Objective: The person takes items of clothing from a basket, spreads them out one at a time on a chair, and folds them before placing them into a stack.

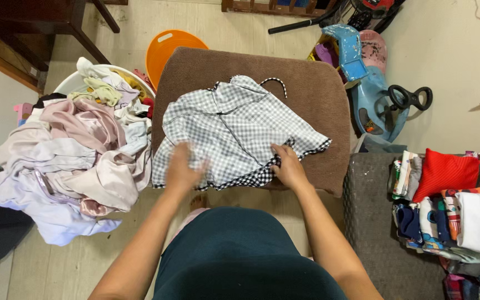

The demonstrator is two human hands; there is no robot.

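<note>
I see one garment (234, 130) under both hands: a small shirt or dress in fine grey-and-white check, trimmed along its edges with a darker, bolder black-and-white check. It lies spread flat but rumpled, with folds running away from my hands. My left hand (181, 169) rests on its near left hem, blurred; my right hand (289, 166) presses the dark-trimmed near right edge. A thin checked strap loops out at the far side, well beyond both hands.

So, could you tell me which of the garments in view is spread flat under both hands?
The grey-and-white checked garment on the brown padded surface; the left hand and right hand press on it, while the others lie heaped or folded.
</note>
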